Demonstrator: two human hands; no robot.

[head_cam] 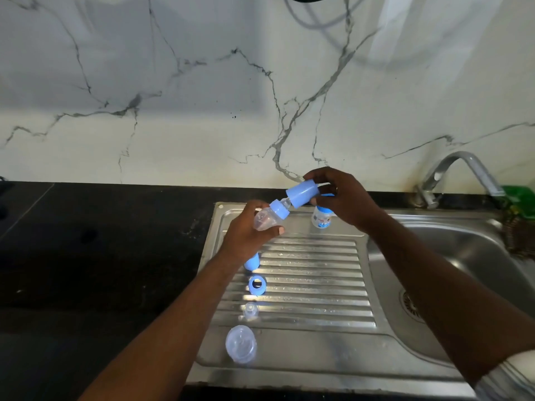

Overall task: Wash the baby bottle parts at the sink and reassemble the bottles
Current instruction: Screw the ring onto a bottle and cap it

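My left hand (246,230) grips a clear baby bottle (265,219) with a blue collar and teat, tilted up to the right above the steel drainboard (318,273). My right hand (344,198) holds a blue cap (302,193) just past the teat tip. Another bottle (321,217) with a printed label stands on the drainboard behind my right hand. On the drainboard's left side lie a second blue cap (252,262), partly hidden by my left wrist, a blue collar ring (257,284), a clear teat (251,310) and a clear bottle body (241,344).
The sink basin (463,256) with its drain (411,306) lies to the right, under a steel tap (460,172). A green scrub item (518,198) sits at the far right. Black countertop (101,256) spreads to the left, a marble wall behind.
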